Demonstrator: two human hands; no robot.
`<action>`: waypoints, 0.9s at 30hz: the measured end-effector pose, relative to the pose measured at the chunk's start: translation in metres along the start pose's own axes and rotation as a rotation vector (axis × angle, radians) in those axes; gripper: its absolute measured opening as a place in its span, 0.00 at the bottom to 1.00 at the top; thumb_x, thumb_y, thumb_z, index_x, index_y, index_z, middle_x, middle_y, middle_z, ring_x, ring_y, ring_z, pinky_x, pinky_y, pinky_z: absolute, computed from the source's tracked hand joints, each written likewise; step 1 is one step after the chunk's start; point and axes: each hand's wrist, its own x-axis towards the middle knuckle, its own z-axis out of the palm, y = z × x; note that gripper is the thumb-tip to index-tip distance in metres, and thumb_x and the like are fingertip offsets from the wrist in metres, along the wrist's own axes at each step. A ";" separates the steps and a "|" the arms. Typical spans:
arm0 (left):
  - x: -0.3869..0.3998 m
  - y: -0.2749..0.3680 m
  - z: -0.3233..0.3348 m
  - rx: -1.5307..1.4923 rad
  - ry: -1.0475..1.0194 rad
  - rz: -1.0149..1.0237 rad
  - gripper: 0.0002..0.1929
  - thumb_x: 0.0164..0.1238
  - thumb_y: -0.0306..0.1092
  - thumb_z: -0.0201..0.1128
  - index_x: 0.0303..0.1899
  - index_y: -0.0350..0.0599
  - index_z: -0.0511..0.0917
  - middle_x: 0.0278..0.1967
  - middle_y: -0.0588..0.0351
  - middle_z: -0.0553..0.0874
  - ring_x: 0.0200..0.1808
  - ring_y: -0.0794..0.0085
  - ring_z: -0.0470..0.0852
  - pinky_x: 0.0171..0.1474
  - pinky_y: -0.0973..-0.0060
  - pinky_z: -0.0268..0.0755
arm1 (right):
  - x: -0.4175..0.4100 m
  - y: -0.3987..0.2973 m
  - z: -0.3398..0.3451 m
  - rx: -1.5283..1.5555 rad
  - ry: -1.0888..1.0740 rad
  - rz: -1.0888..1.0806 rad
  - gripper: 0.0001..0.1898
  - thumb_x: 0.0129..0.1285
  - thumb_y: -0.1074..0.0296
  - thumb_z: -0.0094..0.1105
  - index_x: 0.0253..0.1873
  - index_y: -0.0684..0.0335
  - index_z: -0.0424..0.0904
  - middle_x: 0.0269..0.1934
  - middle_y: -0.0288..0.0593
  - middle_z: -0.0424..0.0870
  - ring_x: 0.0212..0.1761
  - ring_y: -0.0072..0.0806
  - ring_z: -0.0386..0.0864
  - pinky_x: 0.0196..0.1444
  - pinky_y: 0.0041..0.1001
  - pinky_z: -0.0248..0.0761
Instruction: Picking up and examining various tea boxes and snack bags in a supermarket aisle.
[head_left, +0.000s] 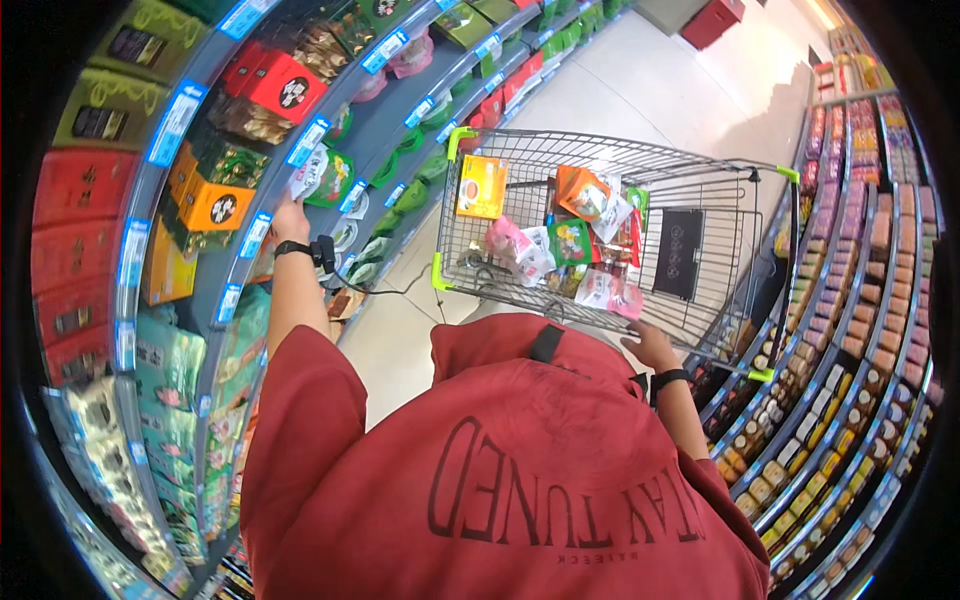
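Note:
My left hand (289, 220) is at the edge of the left shelf. Its fingers close on the white end of a green and white pouch (330, 178), which lies tilted over the shelf lip. Part of the grip is hidden behind the wrist. My right hand (649, 346) hangs beside the near side of the wire shopping cart (705, 289), fingers apart and holding nothing. In the cart lie a yellow box (481, 186), an orange packet (583, 193), a green pouch (570, 241), a pink and white pouch (519, 250) and another pink and white pouch (609, 292).
Curved shelves of boxed and bagged goods, including an orange box (217, 201) and a red box (289, 88), run along my left. On the right stands a long shelf of jars and packets (832, 330). Pale floor tiles (630, 82) stretch ahead. A cable (382, 291) trails from my left wrist.

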 end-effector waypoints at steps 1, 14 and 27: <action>0.010 -0.002 0.004 0.023 -0.078 -0.020 0.25 0.79 0.36 0.61 0.71 0.35 0.72 0.62 0.38 0.83 0.66 0.49 0.80 0.70 0.62 0.71 | -0.007 -0.002 0.006 -0.087 0.034 0.048 0.24 0.67 0.44 0.66 0.61 0.52 0.85 0.58 0.51 0.87 0.67 0.52 0.78 0.70 0.64 0.62; 0.055 -0.014 -0.018 -0.011 -0.184 -0.322 0.26 0.81 0.44 0.61 0.71 0.38 0.74 0.67 0.50 0.79 0.68 0.64 0.76 0.73 0.67 0.64 | -0.012 -0.018 0.013 -0.007 0.190 0.188 0.19 0.71 0.50 0.64 0.59 0.53 0.86 0.60 0.44 0.87 0.69 0.48 0.78 0.75 0.70 0.49; -0.017 0.055 -0.010 0.317 -0.188 -0.356 0.41 0.80 0.68 0.50 0.71 0.36 0.75 0.68 0.47 0.81 0.69 0.60 0.78 0.75 0.63 0.62 | -0.001 0.009 0.019 0.044 0.195 0.098 0.19 0.69 0.47 0.64 0.53 0.54 0.90 0.53 0.45 0.91 0.61 0.47 0.84 0.68 0.64 0.58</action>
